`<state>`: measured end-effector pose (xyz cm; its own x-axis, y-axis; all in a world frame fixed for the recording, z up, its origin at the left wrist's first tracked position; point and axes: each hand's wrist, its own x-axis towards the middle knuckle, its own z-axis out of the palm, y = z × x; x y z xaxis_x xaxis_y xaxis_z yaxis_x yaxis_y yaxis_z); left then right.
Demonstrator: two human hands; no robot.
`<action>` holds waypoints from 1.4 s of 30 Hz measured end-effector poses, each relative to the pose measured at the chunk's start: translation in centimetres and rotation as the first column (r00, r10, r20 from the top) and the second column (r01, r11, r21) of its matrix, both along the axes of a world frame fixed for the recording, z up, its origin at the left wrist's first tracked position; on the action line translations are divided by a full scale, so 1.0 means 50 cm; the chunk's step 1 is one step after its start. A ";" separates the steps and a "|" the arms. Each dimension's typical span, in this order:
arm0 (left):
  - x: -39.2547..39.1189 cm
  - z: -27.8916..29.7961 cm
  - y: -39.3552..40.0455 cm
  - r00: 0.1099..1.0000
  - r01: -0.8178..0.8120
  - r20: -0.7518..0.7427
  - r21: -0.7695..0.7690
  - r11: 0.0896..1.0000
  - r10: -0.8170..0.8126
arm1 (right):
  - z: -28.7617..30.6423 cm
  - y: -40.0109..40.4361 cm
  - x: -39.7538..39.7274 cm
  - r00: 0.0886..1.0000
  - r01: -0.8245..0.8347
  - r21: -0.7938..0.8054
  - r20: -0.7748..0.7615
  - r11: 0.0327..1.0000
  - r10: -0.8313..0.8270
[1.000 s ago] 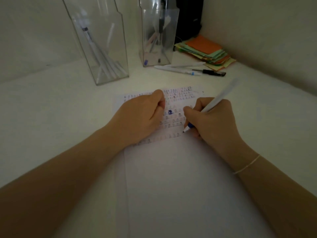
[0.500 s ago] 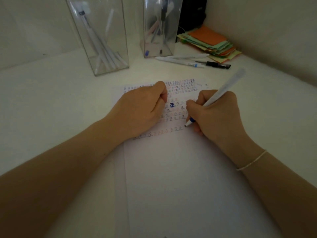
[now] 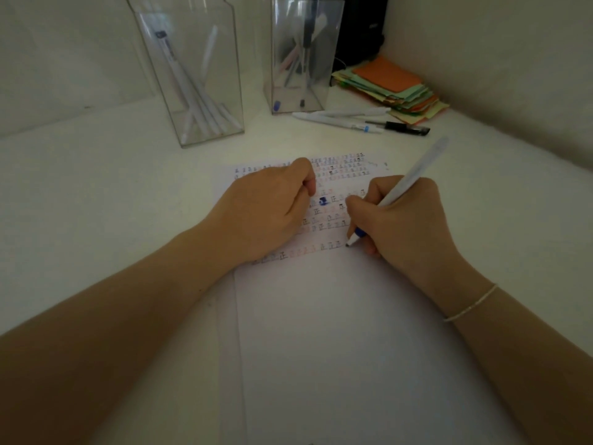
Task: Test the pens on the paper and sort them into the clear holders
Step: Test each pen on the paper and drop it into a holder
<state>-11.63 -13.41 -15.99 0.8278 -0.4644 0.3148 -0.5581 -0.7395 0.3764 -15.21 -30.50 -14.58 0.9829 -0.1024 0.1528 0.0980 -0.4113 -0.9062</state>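
Observation:
A white sheet of paper [image 3: 337,332] lies on the desk, its top part covered with rows of small test marks. My right hand [image 3: 404,226] grips a white pen [image 3: 414,175] with a blue grip, its tip touching the paper at the end of the lowest row. My left hand [image 3: 269,210] rests on the paper with fingers curled, holding nothing. Two clear holders stand at the back: the left holder [image 3: 192,75] has several white pens, the right holder [image 3: 301,59] has several darker pens.
Three loose pens [image 3: 359,122] lie on the desk by the right holder, one of them black. A stack of coloured paper notes [image 3: 391,88] sits in the back right corner before a dark object [image 3: 362,27]. Walls close in behind and to the right.
The pen tip has shifted slightly along the lowest row of marks. My left hand stays on the paper. The view has dipped a little.

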 end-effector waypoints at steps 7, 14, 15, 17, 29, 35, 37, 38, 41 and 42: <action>-0.001 -0.001 -0.001 0.996 -0.007 0.083 -0.055 0.998 0.011 | -0.010 -0.002 0.005 0.994 0.069 -0.093 0.088 0.993 -0.061; 0.004 0.006 -0.001 1.000 0.018 0.022 -0.320 0.947 -0.011 | 0.023 -0.026 0.012 0.999 0.030 0.522 -0.030 0.853 -0.017; 0.006 0.004 -0.001 1.000 -0.002 0.013 -0.331 0.944 0.006 | 0.026 -0.027 0.013 0.999 0.003 0.632 -0.037 0.775 0.027; 0.009 0.001 0.000 0.999 -0.038 -0.002 -0.332 0.942 0.040 | 0.029 -0.024 0.012 0.993 -0.035 0.773 -0.047 0.633 0.111; 0.008 0.002 -0.002 0.997 0.069 0.053 -0.294 0.953 -0.055 | 0.017 -0.016 0.013 0.995 -0.052 0.647 -0.035 0.761 0.097; 0.016 0.004 0.003 0.977 0.097 0.206 -0.182 0.979 -0.059 | 0.024 -0.022 0.010 0.985 -0.094 0.647 -0.052 0.757 0.166; 0.017 0.006 0.006 0.978 0.058 0.208 -0.203 0.978 -0.015 | 0.027 -0.025 0.010 0.987 -0.065 0.740 -0.053 0.669 0.155; 0.015 0.006 0.006 0.981 0.039 0.194 -0.217 0.975 0.004 | 0.027 -0.027 0.012 0.989 -0.034 0.782 -0.063 0.622 0.134; 0.011 0.006 0.003 0.987 0.024 0.160 -0.230 0.973 0.014 | 0.024 -0.029 0.016 0.993 0.031 0.837 -0.088 0.547 0.079; 0.010 0.006 0.002 0.988 0.029 0.154 -0.228 0.973 0.006 | 0.022 -0.029 0.016 0.993 0.024 0.829 -0.083 0.559 0.082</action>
<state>-11.13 -13.29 -15.67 0.7569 -0.3745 0.5355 -0.6297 -0.6370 0.4446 -14.39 -31.97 -13.47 0.9913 -0.1031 -0.0823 -0.0159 0.5258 -0.8505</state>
